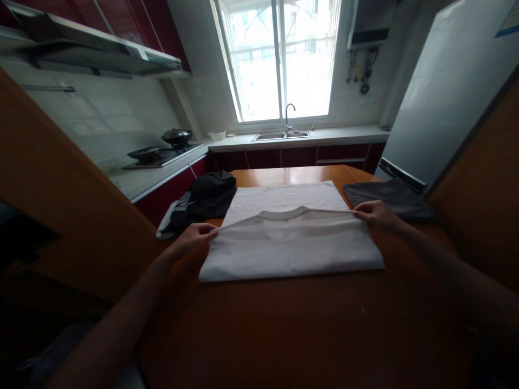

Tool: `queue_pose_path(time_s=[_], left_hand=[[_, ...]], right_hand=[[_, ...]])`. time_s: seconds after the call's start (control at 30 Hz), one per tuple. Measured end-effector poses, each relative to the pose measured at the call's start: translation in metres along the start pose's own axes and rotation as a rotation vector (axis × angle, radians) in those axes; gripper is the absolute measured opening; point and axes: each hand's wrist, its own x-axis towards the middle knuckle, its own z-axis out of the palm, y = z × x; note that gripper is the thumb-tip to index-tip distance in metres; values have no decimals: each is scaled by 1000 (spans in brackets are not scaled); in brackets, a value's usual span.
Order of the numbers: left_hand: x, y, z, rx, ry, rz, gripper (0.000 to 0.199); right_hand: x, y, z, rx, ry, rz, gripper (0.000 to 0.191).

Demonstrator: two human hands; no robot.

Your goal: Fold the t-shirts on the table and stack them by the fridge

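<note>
A white shirt [292, 243] lies partly folded on the wooden table [308, 329], its collar edge raised and stretched between my hands. At the left end of that edge, my left hand [198, 233] pinches the cloth. My right hand [375, 213] pinches the opposite end, near the right shoulder. Behind the raised edge, more white cloth [287, 197] is spread flat on the table.
A dark garment heap [206, 197] sits at the table's left side, and a folded grey cloth [387, 197] at the right. Beyond the table are a counter with a sink [281, 136], a stove with pans [162, 156] and a fridge [450, 97].
</note>
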Motion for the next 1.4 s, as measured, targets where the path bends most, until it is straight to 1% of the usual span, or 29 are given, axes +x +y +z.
queue_pose_path(time_s=[0.07, 0.13, 0.23, 0.4, 0.5, 0.67, 0.77, 0.83, 0.97, 1.03, 1.07, 1.13, 1.17, 1.2, 1.23, 1.27, 1.33, 1.4], left_hand=[[11, -5, 8, 5, -51, -34, 62], [17, -8, 11, 14, -89, -60, 60], [23, -9, 9, 31, -129, -89, 57], [30, -7, 7, 62, -143, -88, 51], [32, -5, 6, 60, -83, -77, 50], [31, -5, 2, 19, 32, -53, 54], [34, -10, 6, 14, 85, -32, 54], [37, -16, 11, 31, 90, -26, 54], [46, -31, 20, 113, 58, 9, 52], [49, -35, 22, 181, 88, 49, 56], [50, -34, 23, 231, 133, 85, 59], [50, -23, 29, 349, 229, 190, 65], [49, -13, 35, 401, 249, 250, 65], [47, -1, 44, 440, 231, 308, 64], [45, 13, 55, 465, 181, 361, 62], [42, 28, 68, 477, 107, 405, 59], [34, 53, 99, 514, -39, 483, 57], [26, 69, 128, 576, -156, 539, 58]], right_hand=[[13, 12, 13, -45, -38, 0, 47], [21, 20, 19, -97, -75, 1, 42], [26, 24, 18, -152, -128, 13, 37], [29, 25, 14, -154, -184, 53, 36], [28, 22, 12, -142, -164, 59, 39], [22, 11, 4, -77, -74, 49, 46], [22, 11, 5, -81, -45, 52, 45], [24, 16, 9, -116, -38, 42, 40], [29, 26, 17, -237, -59, 17, 31], [28, 23, 17, -352, -80, 33, 28], [27, 18, 18, -436, -72, 43, 28], [22, 0, 24, -620, 7, 29, 31], [20, -12, 30, -684, 60, -6, 33], [17, -26, 39, -713, 98, -59, 36], [14, -40, 50, -705, 109, -123, 39], [11, -54, 65, -663, 86, -184, 42], [5, -77, 98, -567, -26, -273, 49], [-3, -89, 129, -529, -151, -322, 58]])
